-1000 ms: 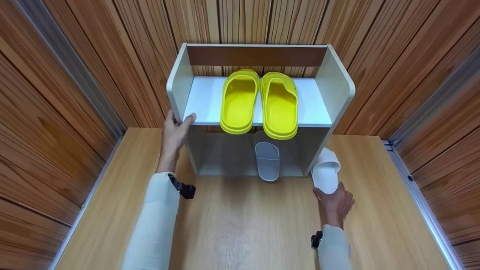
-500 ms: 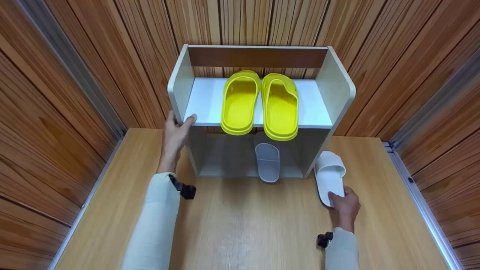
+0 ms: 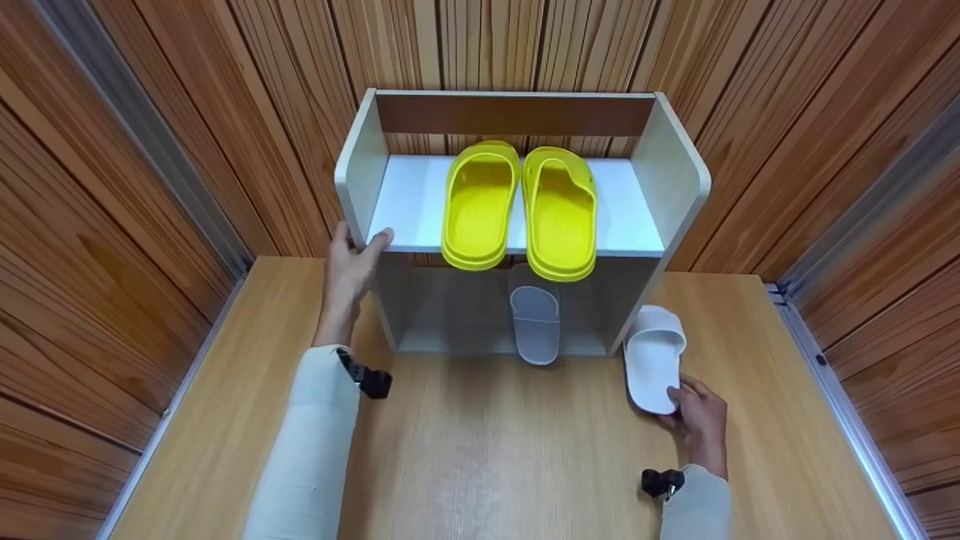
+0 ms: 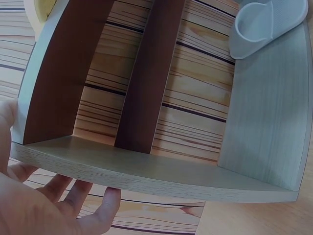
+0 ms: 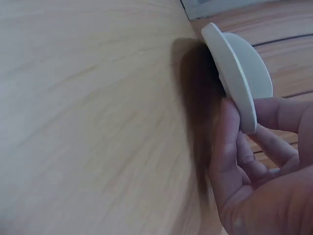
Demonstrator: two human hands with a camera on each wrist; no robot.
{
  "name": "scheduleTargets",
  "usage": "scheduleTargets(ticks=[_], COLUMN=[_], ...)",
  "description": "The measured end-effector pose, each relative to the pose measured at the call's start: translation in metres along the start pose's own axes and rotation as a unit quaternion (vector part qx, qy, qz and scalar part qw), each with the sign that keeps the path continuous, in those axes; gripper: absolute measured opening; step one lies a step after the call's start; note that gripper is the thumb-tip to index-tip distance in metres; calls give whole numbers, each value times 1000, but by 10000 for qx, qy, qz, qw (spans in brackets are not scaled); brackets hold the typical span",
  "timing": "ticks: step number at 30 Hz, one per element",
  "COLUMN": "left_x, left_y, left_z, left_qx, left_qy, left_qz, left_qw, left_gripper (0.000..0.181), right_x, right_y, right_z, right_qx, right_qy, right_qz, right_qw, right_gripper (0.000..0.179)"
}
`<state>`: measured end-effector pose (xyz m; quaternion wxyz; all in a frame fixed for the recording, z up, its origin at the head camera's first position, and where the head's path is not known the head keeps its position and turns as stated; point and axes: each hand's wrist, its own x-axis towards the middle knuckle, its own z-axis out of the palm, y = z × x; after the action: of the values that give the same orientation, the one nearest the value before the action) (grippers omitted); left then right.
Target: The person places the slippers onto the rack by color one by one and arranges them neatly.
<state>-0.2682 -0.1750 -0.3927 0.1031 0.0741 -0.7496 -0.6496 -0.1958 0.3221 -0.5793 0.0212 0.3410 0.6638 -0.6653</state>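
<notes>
My left hand grips the left side panel of a white two-tier shoe rack, the thumb over the upper shelf's front corner. In the left wrist view its fingers curl along the panel's outer face. My right hand pinches the heel end of a white slide slipper just right of the rack, thumb on top. From the right wrist view, this slipper appears tilted above its shadow, with fingers beneath the sole. A matching slipper, grey in shade, lies on the lower shelf, its heel jutting forward.
Two yellow clogs stand side by side on the upper shelf, heels over its front edge. Wood-panelled walls rise behind and at both sides. Metal rails edge the light wooden floor.
The right hand has drawn the white slipper toward me along the rack's right side, then shifted it slightly left. The left hand keeps its grip; the yellow clogs and shelved slipper stay put.
</notes>
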Motion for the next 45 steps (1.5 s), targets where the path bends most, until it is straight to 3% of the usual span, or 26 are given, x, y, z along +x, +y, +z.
scheduleTargets(ticks=[6, 14, 33, 40, 45], left_x=[0, -3, 0, 1, 1], left_y=[0, 1, 1, 0, -1], left_z=[0, 0, -2, -1, -2], left_qx=[45, -116, 57, 86, 69], left_qy=[-51, -83, 21, 15, 4], left_qz=[-71, 163, 84, 108, 154], left_qw=[10000, 9998, 9999, 9999, 9999], left_gripper=[69, 68, 65, 66, 67], right_x=[-7, -17, -58, -71, -80], right_y=[2, -8, -46, -50, -53], right_z=[-7, -16, -35, -44, -49], right_qx=[-25, 166, -64, -206, 63], right_qy=[135, 339, 354, 356, 367], right_qz=[177, -256, -510, -1001, -1169], right_qw=[9997, 9990, 9981, 9941, 9925], right_gripper=[55, 56, 56, 53, 52])
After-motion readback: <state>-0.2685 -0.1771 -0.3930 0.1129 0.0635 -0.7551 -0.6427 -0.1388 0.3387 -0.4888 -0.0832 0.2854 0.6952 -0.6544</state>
